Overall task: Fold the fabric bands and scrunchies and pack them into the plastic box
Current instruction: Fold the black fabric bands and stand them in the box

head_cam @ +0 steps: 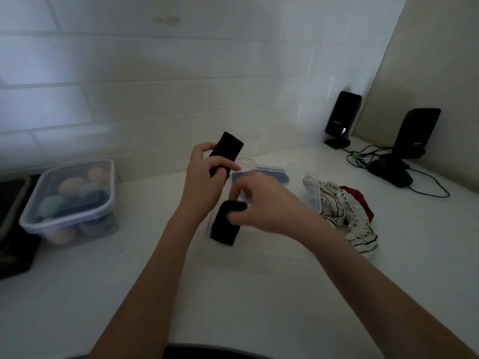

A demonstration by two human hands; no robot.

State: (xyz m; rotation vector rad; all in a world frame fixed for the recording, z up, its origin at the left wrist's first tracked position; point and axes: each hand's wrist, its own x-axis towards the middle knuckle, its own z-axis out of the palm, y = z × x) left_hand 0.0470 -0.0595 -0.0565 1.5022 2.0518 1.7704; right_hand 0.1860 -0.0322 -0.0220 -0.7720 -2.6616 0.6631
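Observation:
A black fabric band point(225, 229) stretches between both hands above the white counter. My left hand point(204, 182) grips its upper part, whose end sticks up past the fingers. My right hand point(261, 203) pinches the lower part, which hangs down in front of the clear plastic box point(312, 187). A dark blue fabric piece point(261, 176) lies inside the box. To the right of the box lies a heap of white striped bands and scrunchies point(355, 224) with a red scrunchie point(361, 200) behind it.
A clear lidded container point(70, 200) of pastel balls stands at the left, beside a dark tray point(13, 229). Two black speakers point(342, 117) point(414, 133), a black mouse point(391, 173) and cables sit at the back right near the wall corner.

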